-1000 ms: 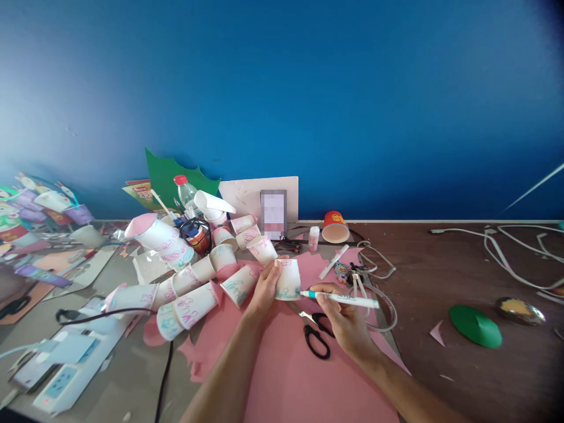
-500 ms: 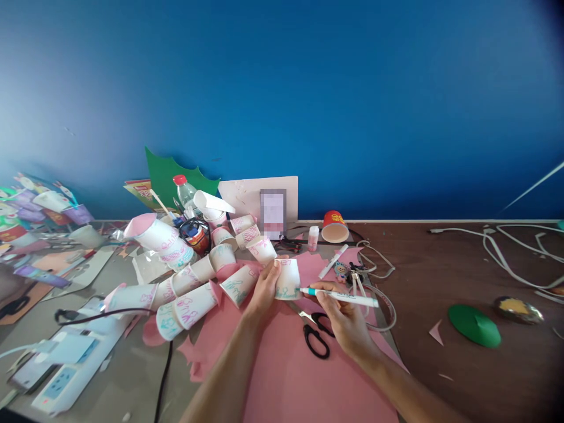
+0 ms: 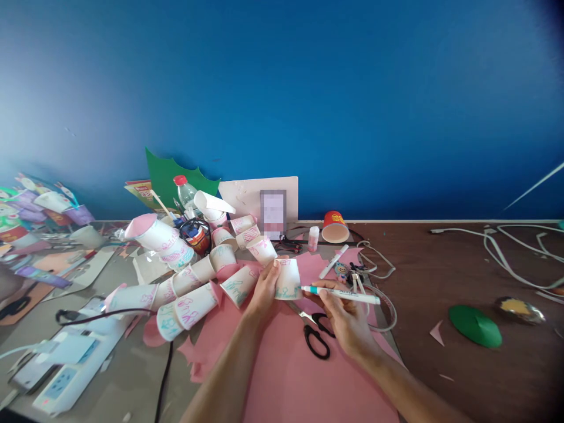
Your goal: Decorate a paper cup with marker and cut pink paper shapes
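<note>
A white paper cup (image 3: pixel 287 278) with teal marks along its lower edge and a pink drawing near the top is gripped by my left hand (image 3: pixel 265 288). My right hand (image 3: pixel 341 308) is closed around a white marker pen (image 3: pixel 348 295), whose teal-collared tip is at the cup's lower right side. Whether the tip touches the cup is hard to tell. Below the hands, black-handled scissors (image 3: pixel 316 341) lie on a large pink paper sheet (image 3: pixel 286 376). A second white marker (image 3: pixel 333 262) rests beyond my right hand.
Several decorated paper cups (image 3: pixel 194 305) lie heaped on the left. A white power strip (image 3: pixel 66 370) with cables is at the lower left. Farther back are a small white bottle (image 3: pixel 314 239) and a red cup (image 3: pixel 336 227). A green paper cone (image 3: pixel 474 326) sits on the right.
The marker's tip shifts slightly rightward along the cup's lower edge, and my right hand moves a little with it. My left hand keeps hold of the cup in the same place.
</note>
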Motion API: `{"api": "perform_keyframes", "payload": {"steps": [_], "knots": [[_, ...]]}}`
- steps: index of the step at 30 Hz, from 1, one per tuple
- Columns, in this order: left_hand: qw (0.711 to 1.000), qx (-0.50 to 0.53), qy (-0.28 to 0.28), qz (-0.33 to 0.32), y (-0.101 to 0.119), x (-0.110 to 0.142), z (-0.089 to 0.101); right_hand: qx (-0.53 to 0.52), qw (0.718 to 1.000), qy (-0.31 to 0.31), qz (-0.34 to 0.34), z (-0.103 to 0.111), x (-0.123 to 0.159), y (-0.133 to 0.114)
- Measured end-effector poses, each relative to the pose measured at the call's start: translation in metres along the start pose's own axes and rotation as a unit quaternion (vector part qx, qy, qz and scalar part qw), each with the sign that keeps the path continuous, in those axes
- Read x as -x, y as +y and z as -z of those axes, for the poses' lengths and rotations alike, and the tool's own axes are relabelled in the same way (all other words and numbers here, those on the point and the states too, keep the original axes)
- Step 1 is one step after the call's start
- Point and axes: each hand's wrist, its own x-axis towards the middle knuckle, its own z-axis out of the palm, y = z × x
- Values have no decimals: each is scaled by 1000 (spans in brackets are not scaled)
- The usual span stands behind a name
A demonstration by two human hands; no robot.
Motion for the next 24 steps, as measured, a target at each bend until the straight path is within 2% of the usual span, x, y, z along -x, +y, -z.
{"api": "perform_keyframes", "payload": {"steps": [3, 7, 11, 16, 24], "knots": [[1000, -10, -19, -3, -2, -2, 4, -25, 999, 34, -1, 2, -2, 3], [999, 9, -30, 10, -5, -5, 8, -2, 998, 55, 5, 5, -3, 7], [999, 39, -25, 23, -5, -5, 7, 10, 999, 33, -1, 6, 2, 6], [998, 46, -13, 37, -4, -5, 3, 75, 997, -20, 1, 6, 8, -1], [998, 48, -12, 32, -4, -4, 3, 108, 993, -36, 27, 1, 8, -12]]}}
